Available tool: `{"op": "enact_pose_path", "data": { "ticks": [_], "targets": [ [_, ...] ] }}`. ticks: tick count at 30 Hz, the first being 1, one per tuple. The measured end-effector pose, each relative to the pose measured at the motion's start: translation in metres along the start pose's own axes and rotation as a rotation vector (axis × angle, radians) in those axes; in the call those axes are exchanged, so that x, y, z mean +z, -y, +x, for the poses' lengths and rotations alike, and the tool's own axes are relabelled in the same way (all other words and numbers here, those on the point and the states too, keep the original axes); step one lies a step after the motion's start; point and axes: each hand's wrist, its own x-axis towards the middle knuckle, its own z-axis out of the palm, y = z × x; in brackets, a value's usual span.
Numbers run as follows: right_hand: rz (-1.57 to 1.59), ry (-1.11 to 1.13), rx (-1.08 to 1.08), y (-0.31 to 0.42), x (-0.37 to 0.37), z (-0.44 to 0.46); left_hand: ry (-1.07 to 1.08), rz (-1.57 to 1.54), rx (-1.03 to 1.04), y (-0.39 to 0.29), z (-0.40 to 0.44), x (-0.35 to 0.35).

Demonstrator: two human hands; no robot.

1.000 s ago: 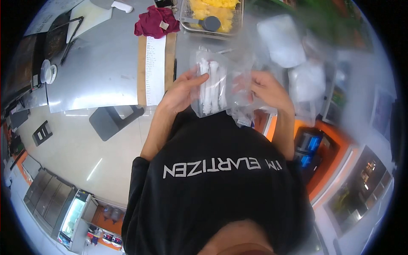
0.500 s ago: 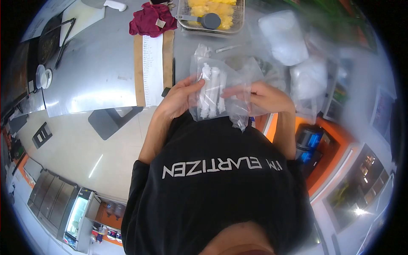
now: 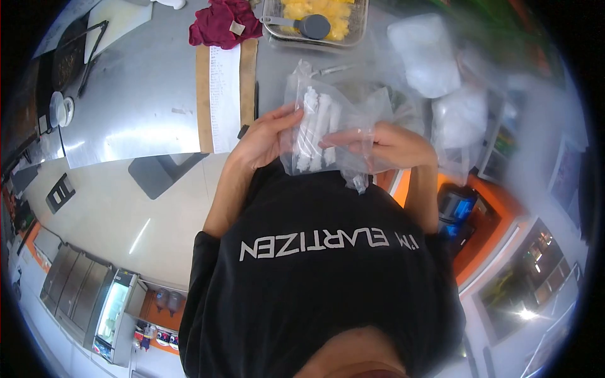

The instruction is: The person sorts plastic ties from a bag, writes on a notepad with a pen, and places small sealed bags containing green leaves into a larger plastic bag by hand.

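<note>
A clear plastic bag (image 3: pixel 353 120) hangs between my two hands, just above the table's front edge. Inside it, several white wrapped rolls (image 3: pixel 318 126) stand side by side at its left part. My left hand (image 3: pixel 268 135) grips the bag's left edge, thumb on the front. My right hand (image 3: pixel 391 146) is at the bag's right part, its fingers behind or inside the plastic and reaching toward the rolls; the film partly veils them.
A metal tray (image 3: pixel 360 31) of yellow food holds a grey measuring cup (image 3: pixel 314 27). A maroon cloth (image 3: pixel 224 24) lies above a long printed paper (image 3: pixel 225 101). White filled bags (image 3: pixel 423 57) sit on the right; a white lid (image 3: pixel 65 111) is far left.
My right hand has moved left to the bag's rolls, its fingers now stretched under the plastic. The rolls tilt slightly more. The view has shifted a little.
</note>
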Motion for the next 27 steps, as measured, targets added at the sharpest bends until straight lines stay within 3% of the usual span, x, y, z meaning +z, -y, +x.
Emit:
{"op": "enact_pose_path", "data": {
  "ticks": [2,8,19,23,27],
  "targets": [
    [0.003,-0.013,-0.109,-0.004,0.003,0.005,0.013,0.009,-0.019,0.001,0.003,-0.005],
    [0.046,0.057,-0.107,-0.006,0.004,0.010,0.033,-0.054,0.004,0.009,0.006,-0.008],
    [-0.075,-0.097,0.059,-0.005,0.002,-0.005,0.027,-0.025,0.028,0.011,0.005,-0.004],
    [-0.166,-0.178,-0.163,-0.015,0.010,-0.006,0.036,-0.064,0.005,0.013,0.010,-0.011],
    [-0.269,-0.106,-0.062,-0.013,0.016,-0.002,0.087,-0.096,0.020,0.010,0.007,-0.004]
  ]
}}
